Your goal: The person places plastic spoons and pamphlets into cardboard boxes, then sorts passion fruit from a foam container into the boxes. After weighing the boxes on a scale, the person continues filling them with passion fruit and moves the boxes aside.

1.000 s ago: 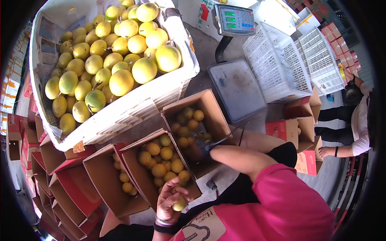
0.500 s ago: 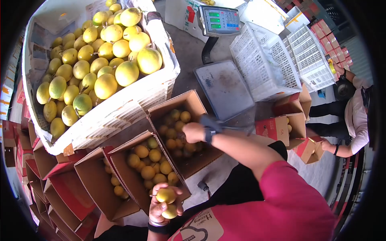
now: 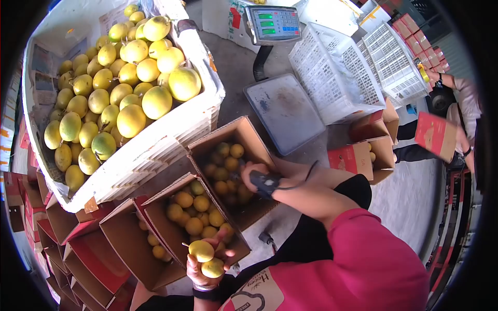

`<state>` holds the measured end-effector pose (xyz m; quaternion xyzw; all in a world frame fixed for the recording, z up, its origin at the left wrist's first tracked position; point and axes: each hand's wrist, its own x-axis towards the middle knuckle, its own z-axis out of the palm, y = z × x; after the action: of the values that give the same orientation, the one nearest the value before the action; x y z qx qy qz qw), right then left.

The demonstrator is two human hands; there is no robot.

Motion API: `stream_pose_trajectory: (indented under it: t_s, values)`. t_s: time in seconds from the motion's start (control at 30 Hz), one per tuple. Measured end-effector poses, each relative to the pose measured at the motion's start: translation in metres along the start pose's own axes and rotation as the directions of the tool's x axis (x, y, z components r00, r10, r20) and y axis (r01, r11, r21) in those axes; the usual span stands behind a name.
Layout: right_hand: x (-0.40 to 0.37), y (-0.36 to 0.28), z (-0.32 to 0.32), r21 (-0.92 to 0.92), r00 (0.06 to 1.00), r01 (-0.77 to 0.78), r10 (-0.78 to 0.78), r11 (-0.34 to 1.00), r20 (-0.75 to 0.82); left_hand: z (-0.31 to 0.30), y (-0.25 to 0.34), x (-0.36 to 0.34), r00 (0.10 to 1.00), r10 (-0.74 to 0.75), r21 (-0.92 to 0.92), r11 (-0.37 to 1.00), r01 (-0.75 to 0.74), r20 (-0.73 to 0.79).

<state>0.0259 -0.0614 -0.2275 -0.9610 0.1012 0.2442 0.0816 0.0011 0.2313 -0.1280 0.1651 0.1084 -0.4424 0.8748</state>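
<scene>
My left hand (image 3: 199, 276) is closed around two yellow passion fruits (image 3: 201, 251), the upper one with a short stem. It is held just over the near edge of the middle cardboard box (image 3: 228, 254), in which more of the same fruit lies. Over the right-hand box (image 3: 265, 150) reaches my right hand (image 3: 255, 176), wearing a dark band at the wrist. Its fingers point down at the passion fruits (image 3: 222, 173) inside; blur and shadow hide whether they grip one.
A white crate (image 3: 161, 140) heaped with passion fruits stands at upper left. A scale (image 3: 284, 111) and white plastic baskets (image 3: 332, 78) are beyond the boxes. Several opened cartons (image 3: 98, 259) stack at left. On the right another person (image 3: 459, 129) holds a red-and-brown carton (image 3: 436, 136).
My right hand has shifted slightly right and down over its box. My left hand still holds the two fruits, turned a little. The other person has raised a carton.
</scene>
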Motion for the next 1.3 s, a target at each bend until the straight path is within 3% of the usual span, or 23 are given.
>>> stream_pose_trajectory:
  t_s: [0.07, 0.13, 0.17, 0.2, 0.3, 0.33, 0.37, 0.4, 0.47, 0.5, 0.63, 0.73, 0.77, 0.83, 0.9, 0.97, 1.0, 1.03, 1.1, 1.13, 1.17, 1.23, 1.3]
  values:
    - [-0.034, -0.01, -0.057, 0.119, 0.994, -0.003, 0.016, 0.993, -0.11, -0.001, -0.006, 0.0, 0.999, -0.01, -0.067, 0.998, 0.013, 0.04]
    - [-0.075, -0.014, -0.092, 0.368, 0.953, 0.238, -0.143, 0.899, -0.268, 0.013, -0.013, 0.001, 0.998, -0.019, -0.136, 0.99, 0.027, 0.059]
    - [-0.089, -0.016, -0.104, 0.512, 0.923, 0.383, -0.336, 0.769, -0.185, 0.018, -0.016, 0.0, 0.997, -0.034, -0.208, 0.977, 0.047, 0.066]
    - [-0.091, -0.016, -0.105, 0.513, 0.922, 0.387, -0.336, 0.766, -0.193, 0.017, -0.018, -0.003, 0.997, -0.034, -0.199, 0.979, 0.047, 0.068]
    - [-0.087, -0.02, -0.109, 0.757, 0.888, 0.374, -0.443, 0.535, -0.125, 0.018, -0.025, -0.008, 0.957, -0.144, -0.285, 0.934, 0.215, 0.25]
    - [-0.061, -0.015, -0.089, 0.684, 0.906, 0.407, -0.364, 0.605, -0.217, 0.017, -0.027, -0.011, 0.947, -0.145, -0.284, 0.931, 0.229, 0.286]
    - [-0.04, -0.016, -0.076, 0.634, 0.942, 0.326, -0.302, 0.702, -0.15, 0.013, -0.027, -0.014, 0.936, -0.149, -0.281, 0.928, 0.244, 0.319]
    - [-0.019, -0.018, -0.048, 0.455, 0.902, 0.42, -0.306, 0.785, -0.305, 0.011, -0.027, -0.015, 0.937, -0.137, -0.27, 0.935, 0.229, 0.321]
    - [0.024, -0.042, -0.02, 0.238, 0.948, 0.196, -0.245, 0.951, 0.201, 0.006, -0.02, -0.014, 0.957, -0.098, -0.206, 0.966, 0.158, 0.275]
    - [0.037, -0.049, -0.001, 0.146, 0.935, 0.184, -0.219, 0.972, 0.28, 0.004, -0.018, -0.011, 0.968, -0.045, -0.149, 0.985, 0.084, 0.247]
    - [0.057, -0.052, 0.033, 0.089, 0.952, 0.218, -0.232, 0.972, 0.199, 0.012, 0.001, -0.008, 0.998, 0.023, -0.317, 0.949, -0.001, 0.065]
    - [0.056, -0.024, 0.003, 0.236, 0.954, 0.287, -0.3, 0.928, 0.02, 0.008, 0.016, -0.002, 0.984, 0.063, -0.381, 0.924, 0.006, 0.168]
    - [0.045, -0.008, -0.021, 0.378, 0.949, 0.311, -0.308, 0.872, -0.07, 0.009, 0.019, 0.003, 0.977, 0.087, -0.359, 0.933, -0.012, 0.194]
    - [0.0, 0.009, -0.094, 0.755, 0.961, 0.239, -0.262, 0.611, -0.092, 0.011, 0.017, 0.014, 0.96, 0.131, -0.29, 0.955, -0.056, 0.246]
    - [-0.053, 0.007, -0.139, 0.839, 0.953, 0.297, -0.083, 0.456, -0.292, 0.019, 0.011, 0.027, 0.941, 0.147, -0.221, 0.972, -0.08, 0.304]
    - [-0.106, -0.008, -0.163, 0.775, 0.902, 0.401, -0.064, 0.488, -0.427, 0.028, -0.004, 0.033, 0.938, 0.146, -0.236, 0.969, -0.072, 0.314]
    - [-0.124, -0.016, -0.16, 0.784, 0.867, 0.496, -0.155, 0.372, -0.474, 0.035, -0.012, 0.033, 0.947, 0.134, -0.23, 0.971, -0.066, 0.294]
    - [-0.138, -0.022, -0.156, 0.63, 0.762, 0.645, -0.311, 0.433, -0.568, 0.044, -0.022, 0.033, 0.96, 0.125, -0.263, 0.963, -0.057, 0.249]
    - [-0.156, -0.027, -0.14, 0.504, 0.663, 0.745, -0.401, 0.437, -0.632, 0.054, -0.036, 0.031, 0.962, 0.109, -0.263, 0.964, -0.042, 0.249]
    - [-0.164, -0.026, -0.136, 0.655, 0.761, 0.648, -0.292, 0.389, -0.579, 0.056, -0.041, 0.03, 0.965, 0.071, -0.275, 0.961, 0.002, 0.254]
    - [-0.173, -0.021, -0.129, 0.854, 0.902, 0.432, -0.141, 0.289, -0.409, 0.056, -0.047, 0.028, 0.964, 0.072, -0.256, 0.967, -0.004, 0.257]
    - [-0.17, -0.01, -0.096, 0.945, 0.94, 0.327, 0.108, -0.009, -0.324, 0.059, -0.051, 0.027, 0.966, 0.065, -0.266, 0.964, 0.005, 0.252]
    - [-0.177, -0.004, -0.072, 0.877, 0.98, 0.181, 0.153, -0.444, -0.124, 0.071, -0.051, 0.04, 0.961, 0.042, -0.246, 0.969, 0.027, 0.272]
